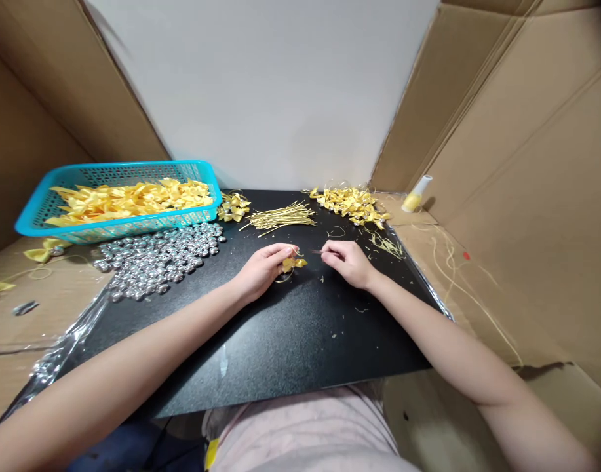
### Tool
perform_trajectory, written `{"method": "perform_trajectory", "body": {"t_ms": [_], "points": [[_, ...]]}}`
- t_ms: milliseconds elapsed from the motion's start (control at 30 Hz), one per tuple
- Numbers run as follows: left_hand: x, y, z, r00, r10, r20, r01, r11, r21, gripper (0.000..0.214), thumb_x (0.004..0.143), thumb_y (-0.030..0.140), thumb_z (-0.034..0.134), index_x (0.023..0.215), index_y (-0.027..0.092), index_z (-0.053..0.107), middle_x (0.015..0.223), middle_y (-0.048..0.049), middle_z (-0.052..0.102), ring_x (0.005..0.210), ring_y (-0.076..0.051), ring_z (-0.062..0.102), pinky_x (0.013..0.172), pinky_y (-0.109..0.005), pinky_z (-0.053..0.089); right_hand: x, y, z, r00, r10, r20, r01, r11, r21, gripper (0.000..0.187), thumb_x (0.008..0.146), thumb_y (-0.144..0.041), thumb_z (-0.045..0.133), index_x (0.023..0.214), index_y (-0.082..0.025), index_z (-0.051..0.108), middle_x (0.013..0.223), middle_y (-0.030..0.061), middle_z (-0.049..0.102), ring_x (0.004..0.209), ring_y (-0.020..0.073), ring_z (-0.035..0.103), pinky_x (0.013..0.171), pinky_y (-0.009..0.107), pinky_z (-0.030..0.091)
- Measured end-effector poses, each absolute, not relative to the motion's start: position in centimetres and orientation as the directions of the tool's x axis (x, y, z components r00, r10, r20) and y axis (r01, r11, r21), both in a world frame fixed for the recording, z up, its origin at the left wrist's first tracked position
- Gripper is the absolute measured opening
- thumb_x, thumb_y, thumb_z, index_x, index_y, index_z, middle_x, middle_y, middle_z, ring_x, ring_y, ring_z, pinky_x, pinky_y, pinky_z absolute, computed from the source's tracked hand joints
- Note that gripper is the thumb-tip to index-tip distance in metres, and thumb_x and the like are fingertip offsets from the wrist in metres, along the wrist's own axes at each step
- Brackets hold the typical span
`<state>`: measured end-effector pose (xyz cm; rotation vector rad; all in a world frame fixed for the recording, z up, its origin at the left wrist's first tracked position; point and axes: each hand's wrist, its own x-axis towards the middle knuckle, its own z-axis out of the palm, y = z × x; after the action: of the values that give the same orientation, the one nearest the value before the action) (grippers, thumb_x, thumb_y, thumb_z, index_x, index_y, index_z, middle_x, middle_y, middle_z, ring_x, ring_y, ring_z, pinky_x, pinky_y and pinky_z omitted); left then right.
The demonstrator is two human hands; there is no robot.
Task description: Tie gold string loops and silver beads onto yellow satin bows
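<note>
My left hand (265, 270) is closed on a small yellow ribbon bow (294, 263) above the middle of the black board. A thin yellowish cord shows at its fingertips, and part of a loop hangs below. To the right, my right hand (348, 263) is closed in a pinch, its fingertips pointing at the bow but apart from it. Something thin and dark sticks out leftward from that pinch; it is too small to name. Beyond the hands lies a bundle of gold cords (280, 217). A pile of yellow bows with silver beads (352, 204) sits at the back right.
A blue basket (39, 226) of yellow ribbon bows stands back left. In front of it spread many silver beads (155, 262). Cord scraps (386, 244) lie on the right of the black board (280, 347). A spool of yellow thread (415, 195) stands by the cardboard wall (536, 183).
</note>
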<state>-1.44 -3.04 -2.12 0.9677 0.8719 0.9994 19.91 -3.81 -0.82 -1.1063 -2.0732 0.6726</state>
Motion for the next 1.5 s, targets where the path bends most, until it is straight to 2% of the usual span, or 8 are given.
{"method": "perform_trajectory", "body": {"t_ms": [100, 233, 467, 1100, 1233, 1333, 1433, 1500], "points": [[-1.4, -2.9, -2.1, 0.302, 0.937, -0.175, -0.275, 0.261, 0.925, 0.033, 0.057, 0.039, 0.083, 0.077, 0.015, 0.07, 0.069, -0.0007, 0.065, 0.063, -0.011, 0.057, 0.058, -0.022, 0.042, 20.3, -3.7, -0.4, -0.456, 0.828, 0.324, 0.625, 0.558, -0.546, 0.029, 0.086, -0.04, 0.051, 0.069, -0.017, 0.06, 0.062, -0.0009, 0.056, 0.057, 0.0116, 0.047, 0.059, 0.025, 0.031], [-1.4, -2.9, -2.1, 0.306, 0.938, -0.16, -0.251, 0.242, 0.937, 0.036, 0.056, 0.042, 0.083, 0.077, 0.016, 0.07, 0.069, 0.0002, 0.063, 0.057, -0.009, 0.053, 0.053, -0.022, 0.039, 19.7, -3.8, -0.3, -0.443, 0.837, 0.32, 0.693, 0.546, -0.47, 0.026, 0.085, -0.039, 0.054, 0.071, -0.018, 0.064, 0.07, 0.0014, 0.065, 0.063, 0.0133, 0.053, 0.061, 0.025, 0.032], [-1.3, -3.1, -2.0, 0.332, 0.927, -0.174, -0.175, 0.242, 0.954, 0.035, 0.059, 0.043, 0.081, 0.079, 0.017, 0.07, 0.067, 0.0007, 0.064, 0.059, -0.011, 0.056, 0.056, -0.023, 0.041, 18.9, -3.9, -0.4, -0.424, 0.855, 0.3, 0.705, 0.519, -0.483, 0.023, 0.083, -0.037, 0.058, 0.073, -0.019, 0.066, 0.072, 0.0014, 0.067, 0.065, 0.0137, 0.055, 0.062, 0.025, 0.032], [-1.3, -2.9, -2.3, 0.37, 0.912, -0.179, -0.229, 0.276, 0.933, 0.034, 0.056, 0.04, 0.085, 0.076, 0.015, 0.072, 0.067, 0.0003, 0.064, 0.062, -0.008, 0.056, 0.058, -0.019, 0.042, 18.6, -3.8, -0.5, -0.417, 0.857, 0.304, 0.699, 0.516, -0.495, 0.028, 0.084, -0.038, 0.056, 0.067, -0.018, 0.064, 0.065, -0.0005, 0.062, 0.059, 0.0109, 0.049, 0.059, 0.024, 0.029], [-1.3, -2.9, -2.4, 0.362, 0.917, -0.169, -0.248, 0.27, 0.93, 0.034, 0.057, 0.039, 0.085, 0.077, 0.015, 0.072, 0.068, 0.0001, 0.062, 0.063, -0.008, 0.054, 0.059, -0.019, 0.042, 19.2, -3.6, -0.4, -0.418, 0.865, 0.277, 0.708, 0.501, -0.498, 0.024, 0.084, -0.038, 0.056, 0.072, -0.018, 0.063, 0.07, -0.0003, 0.064, 0.062, 0.0122, 0.052, 0.06, 0.024, 0.031], [-1.5, -2.6, -2.5, 0.256, 0.957, -0.137, -0.246, 0.202, 0.948, 0.038, 0.059, 0.043, 0.082, 0.081, 0.015, 0.071, 0.07, -0.0005, 0.06, 0.062, -0.008, 0.052, 0.058, -0.021, 0.042, 20.2, -2.9, -0.9, -0.434, 0.858, 0.275, 0.705, 0.514, -0.488, 0.017, 0.086, -0.034, 0.055, 0.085, -0.019, 0.062, 0.081, 0.0021, 0.067, 0.072, 0.0153, 0.058, 0.065, 0.025, 0.036], [-2.5, -1.9, -2.6, 0.095, 0.995, -0.01, 0.067, 0.003, 0.998, 0.039, 0.07, 0.049, 0.069, 0.089, 0.015, 0.071, 0.073, -0.0041, 0.062, 0.064, -0.014, 0.053, 0.061, -0.029, 0.045, 21.1, -1.8, -2.1, -0.396, 0.868, 0.301, 0.73, 0.496, -0.47, 0.015, 0.088, -0.029, 0.053, 0.095, -0.017, 0.059, 0.092, 0.0064, 0.066, 0.084, 0.0192, 0.059, 0.074, 0.029, 0.041], [-3.5, -1.4, -2.5, 0.116, 0.973, 0.199, 0.461, -0.23, 0.857, 0.035, 0.076, 0.044, 0.063, 0.094, 0.015, 0.071, 0.091, -0.0097, 0.066, 0.084, -0.023, 0.057, 0.078, -0.038, 0.047, 21.4, -1.0, -3.1, -0.357, 0.876, 0.323, 0.749, 0.475, -0.462, 0.011, 0.088, -0.026, 0.054, 0.093, -0.017, 0.059, 0.092, 0.0077, 0.064, 0.087, 0.0206, 0.057, 0.078, 0.032, 0.043]]}}
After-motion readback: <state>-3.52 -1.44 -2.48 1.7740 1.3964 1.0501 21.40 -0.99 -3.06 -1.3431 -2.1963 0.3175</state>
